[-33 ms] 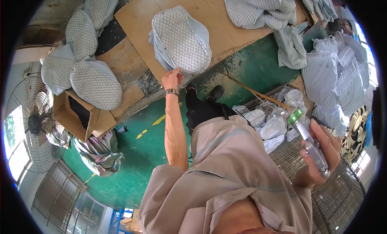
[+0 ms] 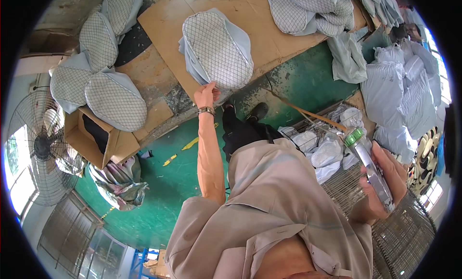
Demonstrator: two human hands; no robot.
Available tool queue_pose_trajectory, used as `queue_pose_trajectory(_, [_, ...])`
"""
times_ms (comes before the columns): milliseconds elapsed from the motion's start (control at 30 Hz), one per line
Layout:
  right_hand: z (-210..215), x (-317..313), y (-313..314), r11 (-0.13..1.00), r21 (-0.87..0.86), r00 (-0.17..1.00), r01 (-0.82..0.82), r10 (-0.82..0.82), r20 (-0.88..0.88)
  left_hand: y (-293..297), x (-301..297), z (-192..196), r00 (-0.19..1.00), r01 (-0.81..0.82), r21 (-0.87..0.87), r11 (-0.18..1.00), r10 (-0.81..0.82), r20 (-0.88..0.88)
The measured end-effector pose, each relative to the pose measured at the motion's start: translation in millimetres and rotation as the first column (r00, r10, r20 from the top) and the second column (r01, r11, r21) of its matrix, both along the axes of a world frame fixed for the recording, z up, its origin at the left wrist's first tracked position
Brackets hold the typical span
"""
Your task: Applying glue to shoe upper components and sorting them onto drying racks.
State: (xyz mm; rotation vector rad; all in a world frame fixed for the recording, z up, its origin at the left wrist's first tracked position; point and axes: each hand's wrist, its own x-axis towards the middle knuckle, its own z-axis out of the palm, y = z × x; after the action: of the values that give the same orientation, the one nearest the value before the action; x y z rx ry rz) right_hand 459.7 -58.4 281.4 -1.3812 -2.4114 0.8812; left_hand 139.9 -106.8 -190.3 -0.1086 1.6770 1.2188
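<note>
An oval fabric pad [image 2: 216, 48] with a white, black-gridded face and grey cloth at its sides lies on flat cardboard on the worktable. My left hand [image 2: 207, 95], a watch on its wrist, has its fingers closed at the pad's near edge; the fingertips are partly hidden there. Low on the right, my right hand [image 2: 387, 180] grips a silver spray gun [image 2: 370, 166] with a green collar. The gun is held well away from the pad, its collar end tilted up and to the left.
More gridded pads [image 2: 115, 101] lie at the table's left, above an open cardboard box [image 2: 120, 146]. Others [image 2: 288, 14] are heaped at the far right. A wire rack [image 2: 344, 180] holds white pieces near my right side. A caged fan [image 2: 41, 149] stands left.
</note>
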Motion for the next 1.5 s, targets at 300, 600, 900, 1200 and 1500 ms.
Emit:
queue_pose_trajectory(300, [0,2,15,0.991,-0.006,0.986,-0.135,0.133,-0.1,-8,2,9,1.0,-0.002,0.017,1.0,0.002,-0.026])
queue_pose_trajectory(600, [11,24,6,0.989,-0.134,0.992,-0.062,0.076,0.102,-6,1,13,0.998,-0.041,0.075,0.996,0.044,-0.04])
queue_pose_trajectory(900, [1,16,3,0.999,0.033,0.999,0.04,-0.04,0.002,26,-9,78,0.965,-0.257,0.258,0.931,0.262,0.016])
queue_pose_trajectory(1200, [-22,0,12,0.982,-0.187,0.992,0.015,-0.038,-0.12,35,-232,219,0.786,-0.418,0.767,0.486,0.618,0.036])
queue_pose_trajectory(1500, [-41,-2,24,0.981,-0.129,0.982,-0.147,0.129,-0.138,-116,-326,139,0.318,-0.774,0.325,0.543,0.778,-0.542])
